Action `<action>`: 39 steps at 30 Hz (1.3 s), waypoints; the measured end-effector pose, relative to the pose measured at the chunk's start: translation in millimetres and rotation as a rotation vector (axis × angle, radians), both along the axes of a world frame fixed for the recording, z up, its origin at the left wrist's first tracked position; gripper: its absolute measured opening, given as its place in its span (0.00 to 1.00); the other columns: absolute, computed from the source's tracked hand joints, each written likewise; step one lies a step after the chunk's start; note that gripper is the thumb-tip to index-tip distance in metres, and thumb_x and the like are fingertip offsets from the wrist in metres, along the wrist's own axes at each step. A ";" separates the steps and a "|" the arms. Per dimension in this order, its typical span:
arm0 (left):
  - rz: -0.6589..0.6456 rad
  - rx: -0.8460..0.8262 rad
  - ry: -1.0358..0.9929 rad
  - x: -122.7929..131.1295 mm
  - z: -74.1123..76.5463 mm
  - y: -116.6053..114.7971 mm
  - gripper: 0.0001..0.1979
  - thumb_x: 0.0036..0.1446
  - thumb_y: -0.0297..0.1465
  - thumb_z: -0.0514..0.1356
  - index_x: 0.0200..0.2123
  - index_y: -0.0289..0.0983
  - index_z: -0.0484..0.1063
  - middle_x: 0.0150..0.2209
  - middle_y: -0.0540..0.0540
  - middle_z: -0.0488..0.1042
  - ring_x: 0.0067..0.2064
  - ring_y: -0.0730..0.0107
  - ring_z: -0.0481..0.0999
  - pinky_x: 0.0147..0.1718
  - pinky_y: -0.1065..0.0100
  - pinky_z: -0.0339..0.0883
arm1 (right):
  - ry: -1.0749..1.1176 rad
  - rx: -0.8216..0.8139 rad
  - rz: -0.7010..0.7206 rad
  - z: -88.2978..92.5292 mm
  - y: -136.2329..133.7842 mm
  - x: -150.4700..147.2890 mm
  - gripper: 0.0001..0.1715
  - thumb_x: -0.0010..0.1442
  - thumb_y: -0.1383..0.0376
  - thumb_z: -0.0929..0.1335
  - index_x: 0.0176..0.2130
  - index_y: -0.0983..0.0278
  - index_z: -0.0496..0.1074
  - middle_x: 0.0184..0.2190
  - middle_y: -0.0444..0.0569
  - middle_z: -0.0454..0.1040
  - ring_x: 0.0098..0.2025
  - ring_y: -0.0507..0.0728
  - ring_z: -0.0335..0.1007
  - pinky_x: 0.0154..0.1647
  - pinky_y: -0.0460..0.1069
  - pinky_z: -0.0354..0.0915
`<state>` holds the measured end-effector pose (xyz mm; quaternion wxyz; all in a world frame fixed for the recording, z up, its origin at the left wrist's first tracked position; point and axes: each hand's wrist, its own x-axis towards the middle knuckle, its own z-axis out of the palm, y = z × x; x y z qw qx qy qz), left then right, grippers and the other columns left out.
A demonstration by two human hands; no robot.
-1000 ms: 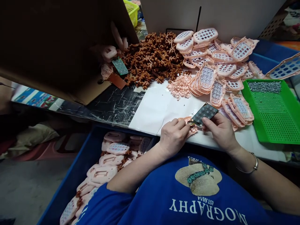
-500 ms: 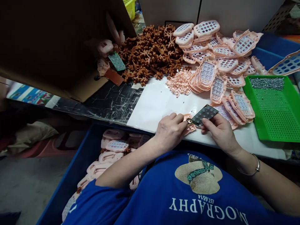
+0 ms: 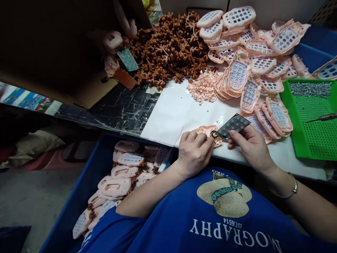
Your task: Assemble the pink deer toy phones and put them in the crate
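Note:
My right hand point(image 3: 251, 147) pinches a dark circuit board point(image 3: 233, 127) with rows of round pads, tilted above the table's near edge. At the board's left corner a small round part with thin wires point(image 3: 214, 134), like a little speaker, sits at the closed fingertips of my left hand point(image 3: 195, 151). Beneath the fingers lies a pink plastic shell half point(image 3: 206, 129), its inner side facing up and partly covered by my left hand. Just right of the board, several pink shells with keypads point(image 3: 277, 116) lean in a row.
Brown plastic parts point(image 3: 171, 49) are heaped at the back, beside small pink pieces point(image 3: 202, 86) and stacked pink shells point(image 3: 238, 17). A green tray point(image 3: 297, 137) holds screws and a screwdriver point(image 3: 323, 117). Below left stands a blue bin point(image 3: 72, 200) of pink bodies; a cardboard box point(image 3: 100, 95) is left.
The view has shifted, bringing the screwdriver into sight. My left hand has drawn slightly back from the shell, showing more of it. Both hands keep their holds.

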<state>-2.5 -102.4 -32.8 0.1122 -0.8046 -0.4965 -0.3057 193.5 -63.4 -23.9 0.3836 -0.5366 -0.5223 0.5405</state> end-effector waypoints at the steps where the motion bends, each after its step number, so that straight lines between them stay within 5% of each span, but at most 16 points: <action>1: -0.002 -0.017 -0.014 -1.4 -1.2 1.2 0.06 0.63 0.32 0.61 0.34 0.39 0.76 0.29 0.48 0.73 0.34 0.64 0.65 0.38 0.61 0.56 | -0.002 0.001 0.005 0.1 0.2 0.0 0.18 0.58 0.51 0.73 0.38 0.63 0.72 0.25 0.42 0.75 0.24 0.49 0.73 0.27 0.45 0.75; 12: -0.155 -0.343 -0.104 -18.9 7.1 38.4 0.07 0.63 0.35 0.62 0.35 0.40 0.78 0.33 0.48 0.75 0.36 0.66 0.70 0.40 0.62 0.56 | 0.049 -0.028 0.059 3.5 4.6 -0.2 0.15 0.60 0.54 0.71 0.36 0.62 0.67 0.23 0.40 0.73 0.20 0.47 0.68 0.22 0.43 0.67; 26: -0.057 -0.295 -0.095 -10.5 6.4 31.1 0.11 0.66 0.35 0.57 0.35 0.40 0.78 0.31 0.48 0.72 0.36 0.64 0.67 0.41 0.60 0.56 | 0.010 0.025 0.064 1.7 12.8 -0.3 0.09 0.62 0.57 0.70 0.39 0.59 0.69 0.27 0.43 0.73 0.26 0.51 0.71 0.25 0.47 0.71; 39: -0.131 -0.384 -0.181 -13.5 5.1 37.0 0.07 0.64 0.33 0.60 0.35 0.41 0.79 0.32 0.49 0.74 0.37 0.65 0.69 0.43 0.60 0.59 | 0.053 0.047 0.119 9.4 15.7 -7.0 0.13 0.64 0.58 0.68 0.37 0.57 0.58 0.25 0.36 0.61 0.19 0.46 0.57 0.16 0.44 0.52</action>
